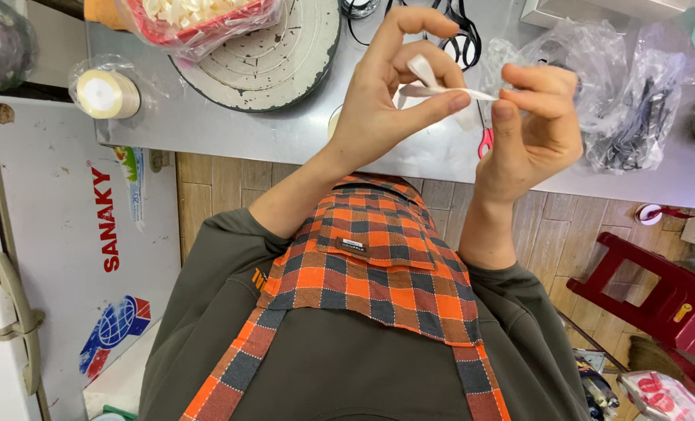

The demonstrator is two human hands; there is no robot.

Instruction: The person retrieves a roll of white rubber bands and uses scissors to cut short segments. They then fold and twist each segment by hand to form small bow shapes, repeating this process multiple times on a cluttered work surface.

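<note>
My left hand [394, 97] and my right hand [535, 125] are raised above the grey metal table [230, 132], close together. Between them runs a narrow white ribbon strip [441, 90]. The left thumb and fingers pinch one end, which curls up into a small loop. My right thumb and forefinger pinch the other end. Below the hands, my olive sleeves and an orange checked apron [371, 265] fill the lower middle of the view.
Red-handled scissors [485, 143] lie on the table behind my right hand. A wrapped ribbon roll [107, 93], a round worn disc [277, 54], a bagged red basket [199, 19] and plastic bags [628, 117] sit there too. White freezer [43, 257] left, red stool [659, 296] right.
</note>
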